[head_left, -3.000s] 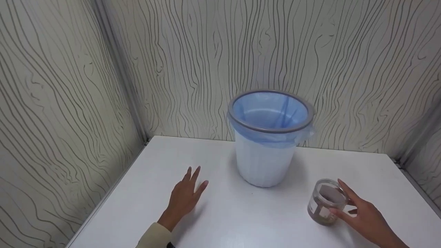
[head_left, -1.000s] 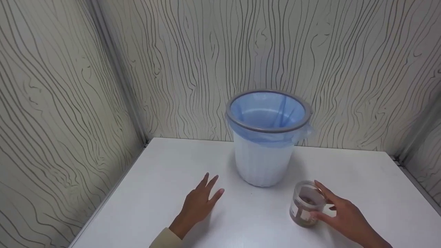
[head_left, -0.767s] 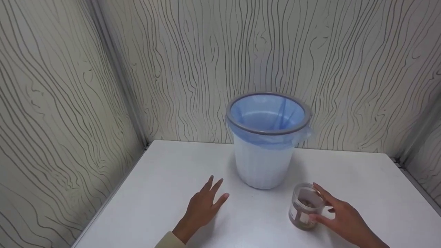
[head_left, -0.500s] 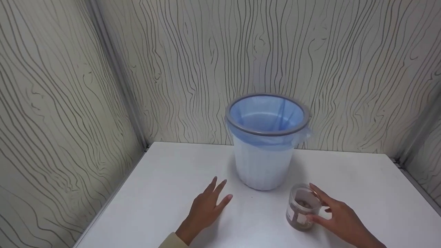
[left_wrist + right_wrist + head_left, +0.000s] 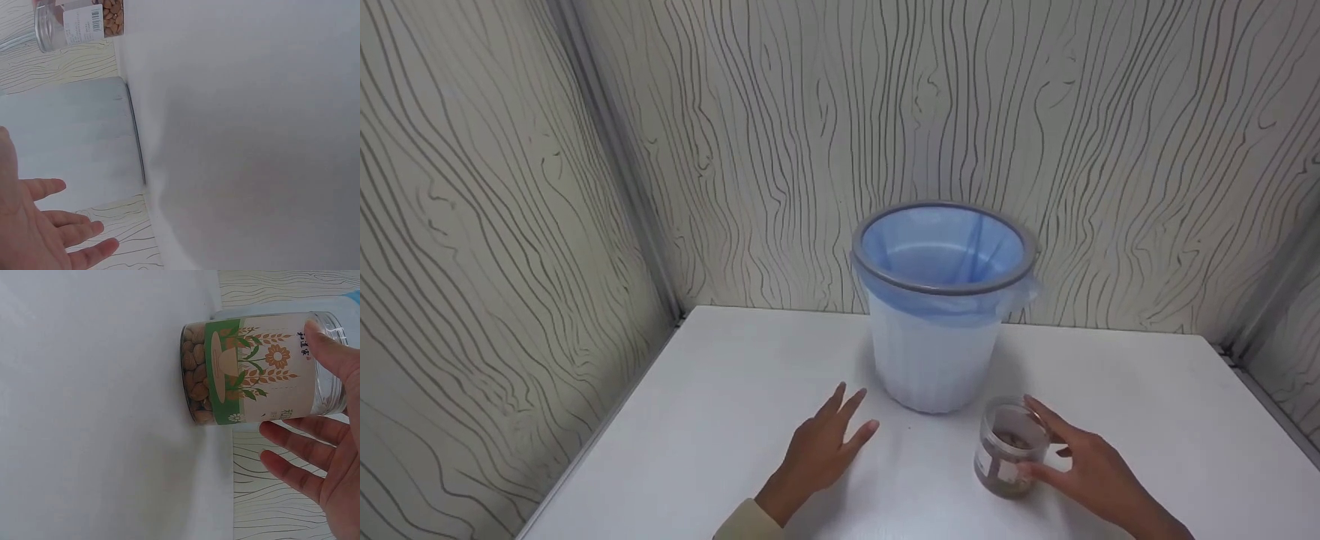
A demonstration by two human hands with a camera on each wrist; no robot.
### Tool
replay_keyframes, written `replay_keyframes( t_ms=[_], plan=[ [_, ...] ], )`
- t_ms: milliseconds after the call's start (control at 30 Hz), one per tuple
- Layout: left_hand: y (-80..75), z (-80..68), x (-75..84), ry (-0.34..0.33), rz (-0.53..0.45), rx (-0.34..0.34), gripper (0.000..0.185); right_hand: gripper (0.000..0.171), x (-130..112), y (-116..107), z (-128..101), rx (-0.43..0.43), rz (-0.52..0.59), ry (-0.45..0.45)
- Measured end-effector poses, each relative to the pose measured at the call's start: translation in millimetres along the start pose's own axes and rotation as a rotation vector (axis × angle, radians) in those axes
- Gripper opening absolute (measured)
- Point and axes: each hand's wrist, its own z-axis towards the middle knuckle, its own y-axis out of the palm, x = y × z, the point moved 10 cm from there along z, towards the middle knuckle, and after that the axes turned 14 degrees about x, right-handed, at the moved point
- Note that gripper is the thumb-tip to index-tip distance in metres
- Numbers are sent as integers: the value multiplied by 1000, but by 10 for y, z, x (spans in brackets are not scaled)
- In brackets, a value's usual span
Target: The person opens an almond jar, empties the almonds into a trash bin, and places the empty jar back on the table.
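Note:
A clear plastic jar (image 5: pixel 1009 457) with a green flower label and nuts in its bottom stands on the white table (image 5: pixel 720 420), just right of the bin's foot. My right hand (image 5: pixel 1076 469) holds it between thumb and forefinger near its clear threaded neck. In the right wrist view the jar (image 5: pixel 253 368) has one finger of the right hand (image 5: pixel 332 467) on its neck, and the other fingers are straight and off it. My left hand (image 5: pixel 829 450) lies flat on the table with straight fingers, left of the bin. The left wrist view shows the left hand (image 5: pixel 39 236) holding nothing and the jar (image 5: pixel 79 22) far off.
A white waste bin (image 5: pixel 934 352) with a grey rim and a blue liner stands at the back middle of the table, close to the wall. Wood-grain panels close in the table at the left, back and right. Bare tabletop (image 5: pixel 1147 405) lies to the right.
The right hand has slid the jar leftward across the table, closer to the bin's foot. The left hand has drifted right toward the bin, staying flat.

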Motion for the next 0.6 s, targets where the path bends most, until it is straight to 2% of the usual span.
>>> replay_keyframes(
  t_ms=[367,600],
  plan=[
    [97,36,184,51,-13,-29,80,90,-75,89,29,1,36,-50],
    [148,67,307,65,-33,-53,80,91,-100,163,69,-15,52,-23]
  ],
)
